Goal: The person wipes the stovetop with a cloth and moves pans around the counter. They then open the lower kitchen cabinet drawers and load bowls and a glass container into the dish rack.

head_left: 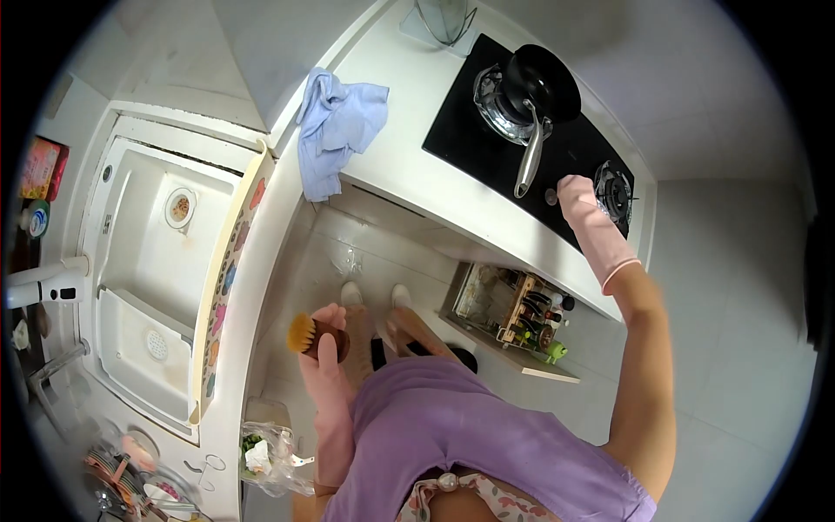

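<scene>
Pink rubber gloves cover both my hands. My left hand [327, 357], low in front of my body, is closed around a scrub brush [330, 340] with a brown handle and yellow bristles. Over the front edge of the black gas stove [461, 126], my right hand [576, 196] has its fingers curled down beside a round stove knob [551, 197]. What lies under those fingers is hidden. A black frying pan [544, 83] with a metal handle sits on the left burner. The right burner [614, 193] is bare, just beyond my right hand.
A blue cloth [341, 126] hangs over the counter edge. An open drawer [513, 317] with bottles juts out below the stove. On the left is a white sink [143, 235] with a flowered splash guard [228, 291]. A bag-lined bin [270, 457] stands beside my left arm.
</scene>
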`<state>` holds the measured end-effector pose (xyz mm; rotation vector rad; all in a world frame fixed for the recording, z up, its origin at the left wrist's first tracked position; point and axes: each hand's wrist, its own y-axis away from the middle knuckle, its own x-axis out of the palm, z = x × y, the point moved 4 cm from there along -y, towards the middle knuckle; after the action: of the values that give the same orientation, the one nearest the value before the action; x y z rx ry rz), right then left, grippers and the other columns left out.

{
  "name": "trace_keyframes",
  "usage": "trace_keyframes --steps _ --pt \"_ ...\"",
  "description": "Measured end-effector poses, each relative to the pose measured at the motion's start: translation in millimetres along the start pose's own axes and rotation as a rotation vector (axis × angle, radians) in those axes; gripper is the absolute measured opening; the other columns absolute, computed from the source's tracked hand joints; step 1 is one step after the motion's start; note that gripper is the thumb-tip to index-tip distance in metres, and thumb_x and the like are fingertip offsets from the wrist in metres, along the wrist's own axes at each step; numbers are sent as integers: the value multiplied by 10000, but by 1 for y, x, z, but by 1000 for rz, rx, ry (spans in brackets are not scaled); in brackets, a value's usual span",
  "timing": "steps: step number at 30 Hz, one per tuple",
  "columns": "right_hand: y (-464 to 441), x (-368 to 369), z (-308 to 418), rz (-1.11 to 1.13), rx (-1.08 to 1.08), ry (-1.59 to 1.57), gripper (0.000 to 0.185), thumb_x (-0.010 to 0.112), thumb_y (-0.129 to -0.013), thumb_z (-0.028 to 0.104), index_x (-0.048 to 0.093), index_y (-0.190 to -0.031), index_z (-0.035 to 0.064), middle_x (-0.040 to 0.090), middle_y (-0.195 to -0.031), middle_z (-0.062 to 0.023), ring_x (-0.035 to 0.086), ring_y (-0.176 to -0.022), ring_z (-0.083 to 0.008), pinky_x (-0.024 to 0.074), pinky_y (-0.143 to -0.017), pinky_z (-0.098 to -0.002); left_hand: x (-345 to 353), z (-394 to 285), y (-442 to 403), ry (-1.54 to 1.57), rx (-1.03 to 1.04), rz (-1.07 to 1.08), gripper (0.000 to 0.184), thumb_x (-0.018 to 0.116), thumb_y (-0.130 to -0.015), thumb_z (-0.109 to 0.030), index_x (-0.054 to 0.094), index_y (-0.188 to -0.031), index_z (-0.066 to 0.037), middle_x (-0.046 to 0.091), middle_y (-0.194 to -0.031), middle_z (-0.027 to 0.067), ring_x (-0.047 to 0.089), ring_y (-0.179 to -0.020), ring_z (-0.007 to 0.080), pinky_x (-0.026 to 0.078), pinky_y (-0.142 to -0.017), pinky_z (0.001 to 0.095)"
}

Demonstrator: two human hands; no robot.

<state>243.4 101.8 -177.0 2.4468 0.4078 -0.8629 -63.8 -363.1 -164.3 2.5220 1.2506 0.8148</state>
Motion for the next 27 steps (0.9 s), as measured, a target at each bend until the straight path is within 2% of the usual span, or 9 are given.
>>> trace_keyframes --steps 1,3,4,7,9,11,14,18,27 --pt "14 -39 -3 189 131 -108 249 638 -805 198 658 -1019 73 673 -1002 -134 672 -909 -268 548 -728 -319 0 0 0 7 4 -2 397 514 -933 -254 512 -1212 29 567 -1167 115 554 -1093 205 401 -987 337" --pt "23 -55 -16 106 419 -428 412 589 -875 393 640 -1079 39 667 -999 -167 671 -889 -259 540 -761 -319 1 -3 0 3 9 -8 393 515 -932 -260 518 -1202 26 571 -1154 112 556 -1081 201 405 -977 334" --pt "19 -47 -16 170 463 -943 550 538 -872 511 619 -1116 24 666 -988 -171 667 -875 -250 538 -766 -324 3 -7 0 -13 7 -9 395 517 -931 -270 523 -1197 22 574 -1146 110 557 -1074 197 408 -969 329" --pt "33 -70 7 296 289 -2075 892 391 -817 768 563 -1189 -25 662 -966 -155 655 -867 -221 530 -781 -327 8 -12 0 -33 -21 -3 405 524 -926 -302 535 -1182 11 581 -1124 102 559 -1056 184 412 -945 312" --pt "36 -103 33 241 303 -2251 961 394 -789 798 554 -1173 -68 659 -967 -172 650 -873 -212 520 -770 -310 11 -15 2 -43 -25 6 418 529 -922 -325 541 -1178 5 585 -1113 96 560 -1048 177 413 -931 301" --pt "32 -115 50 219 253 -2291 881 410 -817 762 569 -1132 -45 650 -958 -146 629 -868 -186 503 -817 -297 13 -19 3 -63 -3 24 434 536 -918 -348 544 -1178 0 588 -1103 91 559 -1043 171 412 -919 292" --pt "26 -121 66 126 302 -2238 691 426 -869 688 608 -1068 51 673 -850 -52 562 -628 -106 415 -543 -221 15 -23 5 -63 24 32 434 533 -923 -347 538 -1183 0 586 -1109 89 560 -1049 181 413 -938 309" --pt "28 -125 75 -28 466 -2361 378 549 -899 425 649 -897 61 589 -612 -6 464 -475 -87 340 -463 -220 9 -27 6 -54 48 52 413 530 -934 -318 522 -1196 1 565 -1152 95 552 -1076 199 411 -973 339" --pt "35 -118 67 -93 493 -2311 342 566 -889 393 626 -860 57 577 -583 -12 463 -455 -99 356 -453 -240 -1 -36 9 38 59 13 337 501 -934 -161 506 -1210 32 564 -1161 118 550 -1095 211 408 -993 336"
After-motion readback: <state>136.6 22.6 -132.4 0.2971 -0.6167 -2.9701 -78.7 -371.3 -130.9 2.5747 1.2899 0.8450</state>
